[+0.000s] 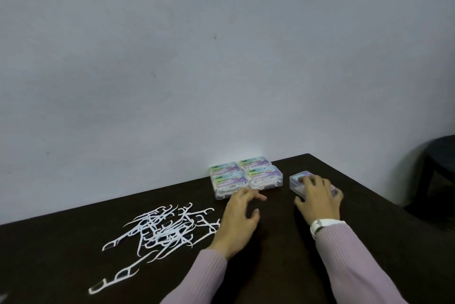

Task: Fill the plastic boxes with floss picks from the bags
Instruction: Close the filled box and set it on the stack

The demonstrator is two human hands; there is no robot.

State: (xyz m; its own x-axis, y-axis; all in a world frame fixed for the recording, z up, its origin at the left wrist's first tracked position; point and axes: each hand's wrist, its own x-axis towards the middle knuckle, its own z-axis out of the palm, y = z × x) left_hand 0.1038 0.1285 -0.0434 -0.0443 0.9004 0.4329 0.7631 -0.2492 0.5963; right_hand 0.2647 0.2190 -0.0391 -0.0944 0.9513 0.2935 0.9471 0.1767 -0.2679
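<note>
The right hand (pixel 318 196) is gripping a clear plastic box (pixel 299 180); the left hand (pixel 240 215) is hovering loosely open beside loose floss picks (pixel 162 229). A careless sweep could be scattering picks off the table (pixel 307 279).

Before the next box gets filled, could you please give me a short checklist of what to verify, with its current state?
1. Loose white plastic floss picks within reach on the dark table: ok.
2. Separate clear plastic box under the right hand, grip on it: ok.
3. That box's lid open: cannot tell.
4. Left hand free for picks: ok.
5. Four clear labelled boxes grouped by the wall, filled with picks: ok.
</note>
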